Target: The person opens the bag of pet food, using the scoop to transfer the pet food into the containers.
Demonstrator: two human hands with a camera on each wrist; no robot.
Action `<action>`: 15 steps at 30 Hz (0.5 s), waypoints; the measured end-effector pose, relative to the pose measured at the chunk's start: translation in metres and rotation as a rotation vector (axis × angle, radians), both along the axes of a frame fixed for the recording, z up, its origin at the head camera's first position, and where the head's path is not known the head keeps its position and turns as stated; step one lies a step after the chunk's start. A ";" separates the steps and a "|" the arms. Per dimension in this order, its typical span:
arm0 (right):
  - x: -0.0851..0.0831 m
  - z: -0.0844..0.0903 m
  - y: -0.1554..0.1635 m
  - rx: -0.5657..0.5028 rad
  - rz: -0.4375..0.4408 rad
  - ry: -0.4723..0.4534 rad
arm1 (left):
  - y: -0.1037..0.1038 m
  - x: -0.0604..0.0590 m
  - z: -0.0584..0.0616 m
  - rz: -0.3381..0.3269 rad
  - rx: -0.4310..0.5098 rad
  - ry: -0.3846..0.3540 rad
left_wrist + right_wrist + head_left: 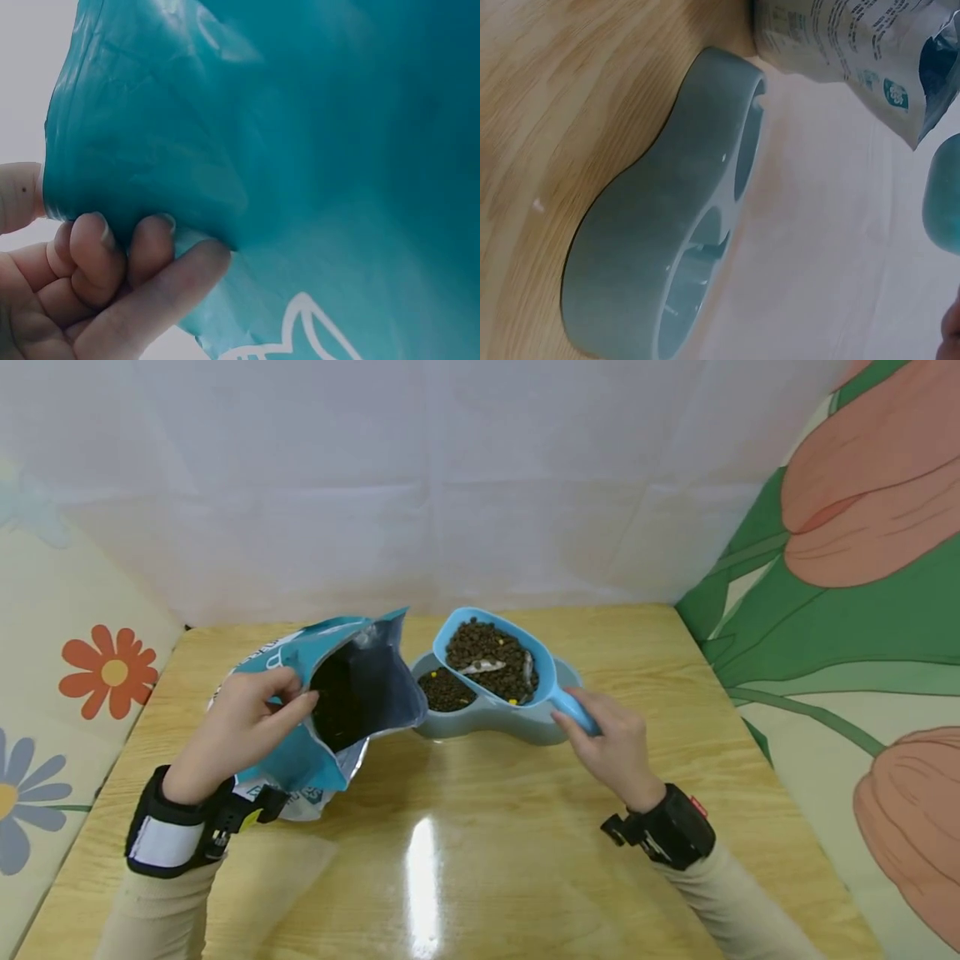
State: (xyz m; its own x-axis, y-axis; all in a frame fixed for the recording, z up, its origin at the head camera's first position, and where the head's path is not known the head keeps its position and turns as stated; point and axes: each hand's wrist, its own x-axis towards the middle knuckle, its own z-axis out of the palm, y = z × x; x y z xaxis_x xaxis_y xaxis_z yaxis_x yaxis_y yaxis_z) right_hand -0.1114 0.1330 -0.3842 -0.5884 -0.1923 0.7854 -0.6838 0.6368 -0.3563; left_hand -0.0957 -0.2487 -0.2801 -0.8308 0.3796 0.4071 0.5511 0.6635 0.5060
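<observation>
In the head view my left hand (pixel 247 722) pinches the open rim of a teal pet food bag (pixel 300 760), its dark mouth facing right. Up close in the left wrist view, thumb and curled fingers (pixel 97 262) hold the bag's edge. My right hand (pixel 611 743) grips the handle of a light blue scoop (pixel 551 672), which is heaped with brown kibble (pixel 487 652) and a few pale and yellow bits. Below the scoop stands a grey-blue double pet bowl (pixel 495 720). Kibble (pixel 446 689) lies in its left compartment; the scoop hides much of the right one.
Everything stands on a wood-grain table (pixel 487 843). Behind it hangs a white cloth (pixel 450 485). A flower-printed panel (pixel 862 652) borders the right side, and another printed panel (pixel 75 602) the left. The bag's printed white face (pixel 840 37) shows beside the bowl in the right wrist view.
</observation>
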 end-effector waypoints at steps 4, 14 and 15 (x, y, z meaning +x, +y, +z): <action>0.001 -0.002 0.009 0.029 -0.031 -0.006 | -0.001 0.001 -0.001 0.003 0.005 0.001; 0.004 -0.011 0.035 0.059 -0.095 -0.031 | 0.000 0.001 -0.001 -0.001 0.010 -0.008; 0.004 -0.012 0.038 0.064 -0.102 -0.034 | 0.000 0.001 -0.001 0.000 0.008 -0.010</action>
